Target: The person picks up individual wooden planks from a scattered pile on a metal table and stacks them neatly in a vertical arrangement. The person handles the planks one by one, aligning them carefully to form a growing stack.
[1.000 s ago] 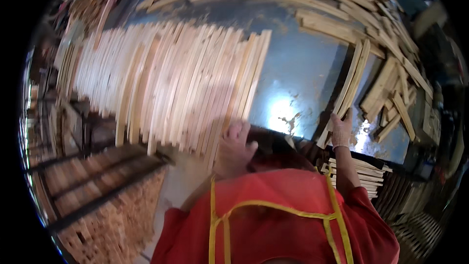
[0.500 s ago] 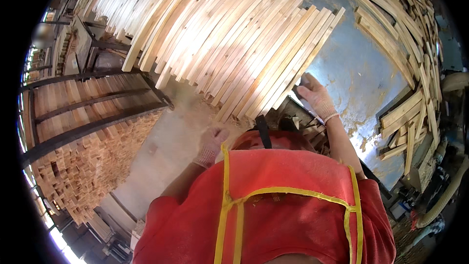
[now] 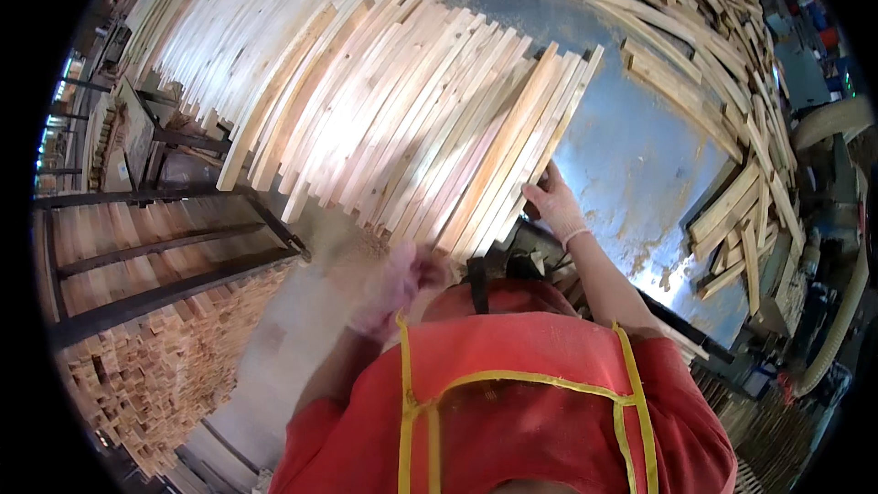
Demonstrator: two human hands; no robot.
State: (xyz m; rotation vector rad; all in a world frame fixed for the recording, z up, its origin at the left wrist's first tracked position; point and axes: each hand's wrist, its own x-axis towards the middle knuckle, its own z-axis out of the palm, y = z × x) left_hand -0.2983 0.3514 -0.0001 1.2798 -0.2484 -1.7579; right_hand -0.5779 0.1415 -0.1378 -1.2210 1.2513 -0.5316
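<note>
A row of pale wooden strips (image 3: 393, 119) lies side by side, slanting across a metal table. My right hand (image 3: 555, 208), in a light glove with darker fingertips, is against the side of the row's rightmost strip near its close end. Its thumb and forefinger are apart. My left hand (image 3: 398, 285), also gloved, is beside the near ends of the strips. Motion smears its fingers, so whether they touch a strip is unclear.
Sawdust-streaked metal tabletop (image 3: 631, 146) lies right of the row. Loose wooden pieces (image 3: 732, 101) are heaped along its far and right sides. At the left a dark metal frame (image 3: 174, 284) stands by stacked wood (image 3: 174, 348). A ribbed hose (image 3: 837, 311) hangs far right.
My left hand has come up and right to the strip ends. My right hand has moved from over the table edge to the outermost strip. The view has shifted.
</note>
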